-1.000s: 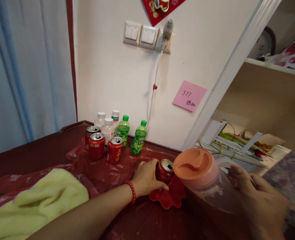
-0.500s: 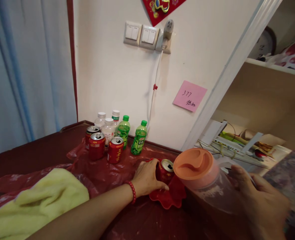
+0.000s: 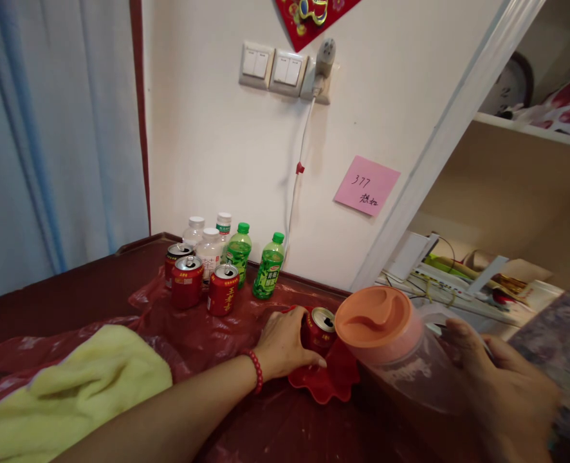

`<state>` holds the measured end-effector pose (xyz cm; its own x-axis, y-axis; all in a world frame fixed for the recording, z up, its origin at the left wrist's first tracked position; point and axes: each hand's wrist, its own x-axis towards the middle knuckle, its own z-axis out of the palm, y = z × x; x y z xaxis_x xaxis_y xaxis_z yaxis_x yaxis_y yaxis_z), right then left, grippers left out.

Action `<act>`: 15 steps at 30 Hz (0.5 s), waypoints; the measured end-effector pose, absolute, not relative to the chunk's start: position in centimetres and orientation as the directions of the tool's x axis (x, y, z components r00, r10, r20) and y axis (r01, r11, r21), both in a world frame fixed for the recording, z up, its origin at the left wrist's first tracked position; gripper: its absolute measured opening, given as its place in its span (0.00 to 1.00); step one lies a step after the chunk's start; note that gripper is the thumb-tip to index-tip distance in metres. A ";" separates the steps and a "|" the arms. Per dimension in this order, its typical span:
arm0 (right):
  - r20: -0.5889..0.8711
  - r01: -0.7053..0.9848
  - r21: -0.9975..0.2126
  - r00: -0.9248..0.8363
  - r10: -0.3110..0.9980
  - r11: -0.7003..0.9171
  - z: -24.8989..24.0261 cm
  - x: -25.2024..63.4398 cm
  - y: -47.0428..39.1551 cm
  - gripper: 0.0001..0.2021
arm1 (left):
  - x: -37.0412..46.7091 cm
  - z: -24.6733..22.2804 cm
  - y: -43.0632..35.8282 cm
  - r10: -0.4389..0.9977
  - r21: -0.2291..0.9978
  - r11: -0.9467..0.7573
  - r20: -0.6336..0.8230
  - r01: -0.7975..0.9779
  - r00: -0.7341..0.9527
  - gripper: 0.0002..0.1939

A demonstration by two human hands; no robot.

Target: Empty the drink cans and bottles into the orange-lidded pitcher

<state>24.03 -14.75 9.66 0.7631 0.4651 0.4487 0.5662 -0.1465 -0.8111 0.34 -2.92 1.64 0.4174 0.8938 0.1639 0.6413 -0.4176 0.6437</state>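
My left hand point(image 3: 282, 344), with a red bead bracelet at the wrist, is wrapped round the left side of an opened red drink can point(image 3: 322, 326). The can stands upright in a red wavy-edged dish point(image 3: 326, 384). Closed round its handle, my right hand point(image 3: 511, 392) holds a clear plastic pitcher point(image 3: 417, 382) with an orange lid point(image 3: 374, 321). The pitcher is tilted, its lid end toward the can and close beside it. Whether the lid touches the can I cannot tell. Its lower part is dark and hard to make out.
Red cans point(image 3: 223, 290), green drink bottles point(image 3: 268, 267) and white-capped clear bottles point(image 3: 210, 251) stand toward the wall. A yellow towel point(image 3: 101, 379) and thin red plastic sheeting point(image 3: 183, 337) lie on the dark red table. A white cord point(image 3: 294, 193) hangs from the socket. Shelves point(image 3: 531, 132) are at right.
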 end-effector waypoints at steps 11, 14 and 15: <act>0.459 0.578 -0.804 0.755 0.469 -0.143 9.7 24.0 -14.8 0.27 | 0.4 1.6 -2.9 0.896 0.637 -0.415 0.162 0.650 0.414 0.40; 0.459 0.578 -0.802 0.757 0.465 -0.149 9.6 24.1 -14.8 0.27 | 0.4 1.7 -3.0 0.896 0.637 -0.414 0.159 0.650 0.416 0.40; 0.460 0.580 -0.801 0.757 0.464 -0.150 9.6 24.2 -14.7 0.27 | 0.4 1.8 -3.0 0.895 0.637 -0.415 0.158 0.650 0.416 0.40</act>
